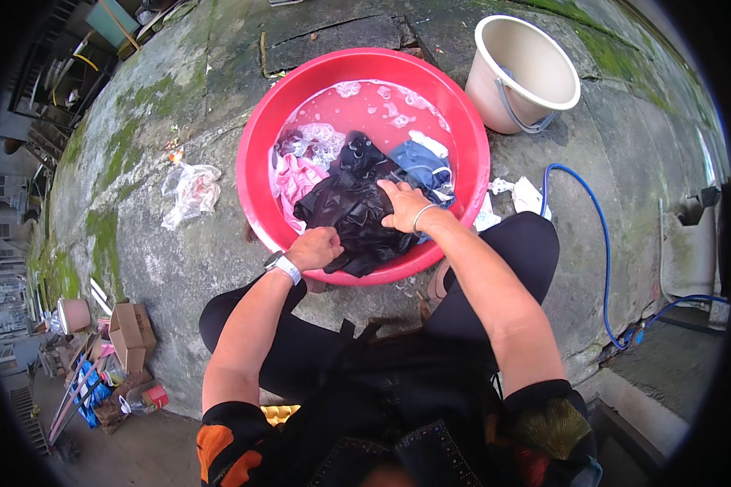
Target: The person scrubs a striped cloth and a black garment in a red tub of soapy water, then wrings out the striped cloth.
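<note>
A round red plastic basin [365, 56] on the ground holds soapy water and wet clothes. My left hand [317, 246], with a watch on its wrist, is curled at the near left side of a black wet garment [356, 210]; its fingertips are at the cloth. My right hand [407, 206], with a bracelet, lies on that garment with its fingers spread. Pink cloth [298, 182] is left of the black garment, and blue cloth [423, 163] with a white piece [429, 143] is to its right. Foam [323, 143] floats at the left.
A pale plastic bucket [484, 76] stands beyond the basin at the right. A blue hose [603, 243] curves along the concrete. A crumpled clear plastic bag [194, 189] lies left. Farther left are a cardboard box [131, 335] and a plastic bottle [146, 399].
</note>
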Tool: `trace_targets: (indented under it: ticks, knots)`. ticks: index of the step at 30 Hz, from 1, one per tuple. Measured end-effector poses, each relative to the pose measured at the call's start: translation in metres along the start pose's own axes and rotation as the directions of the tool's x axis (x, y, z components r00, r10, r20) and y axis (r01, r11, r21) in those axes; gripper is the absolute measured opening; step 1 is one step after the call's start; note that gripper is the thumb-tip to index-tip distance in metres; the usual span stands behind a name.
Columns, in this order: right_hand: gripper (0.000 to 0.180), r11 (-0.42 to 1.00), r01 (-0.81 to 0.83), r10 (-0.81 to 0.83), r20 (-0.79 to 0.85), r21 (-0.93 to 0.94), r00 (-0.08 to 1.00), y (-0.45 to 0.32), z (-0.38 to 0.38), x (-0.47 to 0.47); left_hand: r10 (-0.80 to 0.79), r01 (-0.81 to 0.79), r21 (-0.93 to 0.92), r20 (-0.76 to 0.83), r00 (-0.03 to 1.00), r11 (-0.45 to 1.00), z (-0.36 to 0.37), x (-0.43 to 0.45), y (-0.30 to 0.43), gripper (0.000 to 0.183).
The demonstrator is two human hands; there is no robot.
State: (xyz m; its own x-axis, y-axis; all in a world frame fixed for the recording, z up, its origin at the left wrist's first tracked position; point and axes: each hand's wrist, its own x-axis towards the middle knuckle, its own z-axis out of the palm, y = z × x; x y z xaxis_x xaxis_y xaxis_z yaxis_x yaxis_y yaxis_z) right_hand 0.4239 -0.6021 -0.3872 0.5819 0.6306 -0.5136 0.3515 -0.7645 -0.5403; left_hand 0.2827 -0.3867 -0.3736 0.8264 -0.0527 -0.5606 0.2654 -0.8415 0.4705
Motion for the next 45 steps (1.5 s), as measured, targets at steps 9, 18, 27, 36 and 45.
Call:
trace_targets:
  ticks: [9,18,27,36,45]
  knots:
    - [0.020,0.976,0.179,-0.186,-0.051,-0.121,0.981,-0.007,0.084,-0.016,-0.226,0.139,-0.332,-0.240,0.944,0.933,0.019,0.042,-0.057,0.040]
    - [0.022,0.947,0.318,-0.314,0.092,-0.034,0.945,-0.035,0.099,-0.072,-0.269,0.188,-0.297,-0.259,0.928,0.936,0.048,0.080,-0.051,0.080]
    - [0.017,0.864,0.155,-0.047,-0.229,0.480,0.972,-0.006,0.065,-0.047,-0.328,-0.203,-0.854,-0.389,0.861,0.480,0.011,0.063,-0.049,0.026]
    - [0.027,0.510,0.203,0.128,-0.307,0.836,0.943,-0.003,-0.020,-0.017,-0.365,-0.677,-0.699,-0.707,0.606,0.229,-0.166,-0.021,0.021,0.015]
    - [0.119,0.779,0.255,-0.104,-0.282,0.572,0.954,-0.039,0.039,0.018,-0.208,-0.878,-0.463,-0.877,0.434,0.123,-0.271,-0.080,0.107,0.013]
